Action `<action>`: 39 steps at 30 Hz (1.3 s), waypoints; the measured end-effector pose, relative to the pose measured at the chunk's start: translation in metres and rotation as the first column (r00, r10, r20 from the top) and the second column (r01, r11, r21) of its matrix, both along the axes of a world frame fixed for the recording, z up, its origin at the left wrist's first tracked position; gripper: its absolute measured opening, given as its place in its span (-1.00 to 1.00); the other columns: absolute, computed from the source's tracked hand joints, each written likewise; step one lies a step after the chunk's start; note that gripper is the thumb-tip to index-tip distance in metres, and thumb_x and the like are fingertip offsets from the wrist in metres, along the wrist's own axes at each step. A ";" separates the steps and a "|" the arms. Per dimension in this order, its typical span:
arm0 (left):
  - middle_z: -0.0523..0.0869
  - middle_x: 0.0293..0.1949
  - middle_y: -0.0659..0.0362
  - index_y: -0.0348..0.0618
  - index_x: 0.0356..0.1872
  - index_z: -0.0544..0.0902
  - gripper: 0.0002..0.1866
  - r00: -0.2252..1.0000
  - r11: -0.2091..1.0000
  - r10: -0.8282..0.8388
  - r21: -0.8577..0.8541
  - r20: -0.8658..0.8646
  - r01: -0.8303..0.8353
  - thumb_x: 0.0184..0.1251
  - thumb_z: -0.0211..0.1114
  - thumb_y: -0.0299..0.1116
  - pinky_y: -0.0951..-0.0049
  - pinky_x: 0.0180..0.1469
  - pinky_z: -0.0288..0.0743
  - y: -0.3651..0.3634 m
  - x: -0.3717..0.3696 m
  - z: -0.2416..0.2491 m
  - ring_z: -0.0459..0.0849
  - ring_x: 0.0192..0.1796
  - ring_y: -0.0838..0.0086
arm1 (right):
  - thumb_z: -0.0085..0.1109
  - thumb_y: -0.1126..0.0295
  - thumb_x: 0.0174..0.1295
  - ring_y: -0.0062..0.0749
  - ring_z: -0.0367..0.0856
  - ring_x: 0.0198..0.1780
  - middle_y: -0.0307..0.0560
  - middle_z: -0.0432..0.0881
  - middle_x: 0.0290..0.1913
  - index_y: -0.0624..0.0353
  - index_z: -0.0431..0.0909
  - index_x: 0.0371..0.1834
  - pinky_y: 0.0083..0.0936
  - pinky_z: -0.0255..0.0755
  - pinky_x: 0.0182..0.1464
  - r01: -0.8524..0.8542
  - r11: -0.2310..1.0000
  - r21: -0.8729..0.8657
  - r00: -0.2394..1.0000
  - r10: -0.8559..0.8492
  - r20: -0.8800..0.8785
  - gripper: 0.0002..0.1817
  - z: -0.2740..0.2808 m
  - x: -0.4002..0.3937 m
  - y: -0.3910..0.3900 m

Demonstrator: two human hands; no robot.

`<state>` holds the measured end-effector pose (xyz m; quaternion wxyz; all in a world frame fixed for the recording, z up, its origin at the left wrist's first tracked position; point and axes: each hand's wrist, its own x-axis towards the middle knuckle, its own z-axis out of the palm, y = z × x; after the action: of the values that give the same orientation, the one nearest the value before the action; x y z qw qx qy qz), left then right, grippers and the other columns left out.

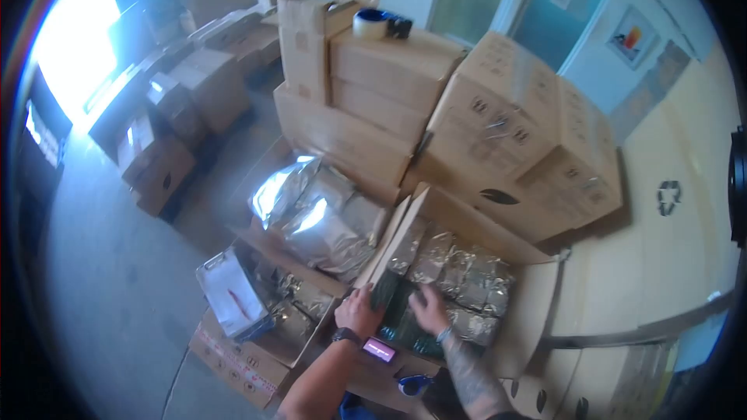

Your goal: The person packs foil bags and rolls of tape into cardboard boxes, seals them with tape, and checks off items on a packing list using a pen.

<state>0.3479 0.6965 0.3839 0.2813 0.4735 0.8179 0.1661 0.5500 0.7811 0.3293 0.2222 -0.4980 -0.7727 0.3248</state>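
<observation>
Dark green, shiny wrapped packs [398,307] lie at the near left side of an open cardboard box [537,295]. My left hand [359,313], with a dark watch on its wrist, grips the left edge of one green pack beside the box wall. On the same pack's right side is my right hand [429,311], its fingers bent against it; the fingertips are partly hidden. Silver foil packs [459,272] fill the rest of this box in rows. A small device with a lit pink screen [379,349] sits just below my left hand.
Another open box holds large foil bags [331,222]. A clipboard with paper [232,294] rests over a lower box of foil packs. Stacked closed cartons [498,155] stand behind, with tape rolls [371,23] on top. A blue tape dispenser-like object [415,385] lies near me.
</observation>
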 end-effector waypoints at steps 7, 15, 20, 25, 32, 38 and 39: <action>0.48 0.39 -0.12 -0.04 0.55 0.25 -0.03 0.996 0.984 -0.088 0.155 -0.014 0.089 0.23 0.35 0.27 0.09 0.37 0.44 -0.016 -0.008 -0.013 0.49 0.40 -0.05 | 0.23 0.28 0.47 -0.33 0.67 0.11 0.09 0.43 0.38 0.25 0.54 0.30 -0.38 0.63 0.09 -0.110 0.917 -0.385 0.867 -0.101 -0.489 -0.57 0.183 0.045 -0.142; 0.45 0.35 -0.24 -0.26 0.52 0.21 -0.06 0.986 0.957 -0.044 0.290 0.158 -0.003 0.18 0.53 -0.18 0.09 0.37 0.43 -0.180 -0.049 -0.021 0.49 0.37 -0.06 | 0.24 -0.04 0.40 0.07 0.53 0.25 0.14 0.27 0.36 0.05 0.75 -0.16 -0.01 0.47 0.29 -0.221 0.889 0.401 0.163 0.439 -0.883 -0.62 0.493 0.054 -0.188; 0.39 0.42 -0.31 -0.39 0.55 0.14 0.09 0.983 0.990 -0.130 -0.030 0.129 0.135 0.11 0.58 -0.08 0.10 0.43 0.38 -0.306 -0.124 -0.094 0.42 0.45 -0.06 | 0.20 -0.12 0.42 0.11 0.46 0.34 0.26 0.23 0.39 -0.03 0.81 -0.31 -0.09 0.53 0.31 -0.295 0.824 0.483 -0.020 0.500 -0.866 -0.57 0.553 0.049 -0.251; 0.53 0.33 -0.26 -0.31 0.57 0.11 0.11 0.972 0.944 0.070 -0.329 0.226 0.008 0.15 0.58 -0.01 0.13 0.37 0.45 -0.375 -0.175 -0.088 0.60 0.31 -0.01 | 0.18 -0.12 0.44 0.12 0.49 0.22 0.29 0.29 0.30 -0.01 0.81 -0.39 -0.23 0.61 0.21 -0.116 0.808 0.578 -0.059 0.575 -0.816 -0.53 0.577 0.008 -0.306; 0.67 0.18 -0.18 -0.19 0.49 0.25 -0.06 0.941 0.963 -0.204 -0.116 0.269 0.242 0.21 0.50 0.05 0.10 0.29 0.51 -0.354 -0.230 -0.110 0.67 0.23 0.06 | 0.22 -0.08 0.43 0.11 0.50 0.18 0.25 0.32 0.29 0.03 0.79 -0.39 -0.28 0.62 0.16 -0.025 0.819 0.573 0.072 0.573 -0.817 -0.55 0.586 -0.031 -0.413; 0.68 0.22 -0.15 -0.27 0.40 0.47 -0.28 0.852 0.899 -0.439 0.124 0.287 0.421 0.41 0.35 0.06 0.14 0.25 0.54 -0.359 -0.200 0.026 0.66 0.24 0.07 | 0.28 -0.10 0.34 0.00 0.56 0.12 0.21 0.30 0.31 0.04 0.67 0.00 -0.09 0.51 0.16 -0.024 0.891 0.453 0.418 0.420 -0.805 -0.55 0.536 -0.042 -0.468; 0.71 0.14 -0.16 -0.23 0.29 0.56 -0.33 0.824 0.881 -0.464 0.075 0.325 0.466 0.39 0.33 0.12 0.10 0.23 0.54 -0.384 -0.193 0.061 0.67 0.20 -0.01 | 0.28 -0.08 0.35 -0.07 0.56 0.08 0.20 0.34 0.29 0.07 0.62 0.07 -0.16 0.52 0.12 0.003 0.953 0.303 0.576 0.245 -0.779 -0.52 0.513 -0.043 -0.484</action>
<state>0.1548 0.3130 0.4444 0.4493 0.6223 0.6189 0.1671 0.5071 0.2976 0.8420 0.5922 -0.2054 -0.6555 0.4212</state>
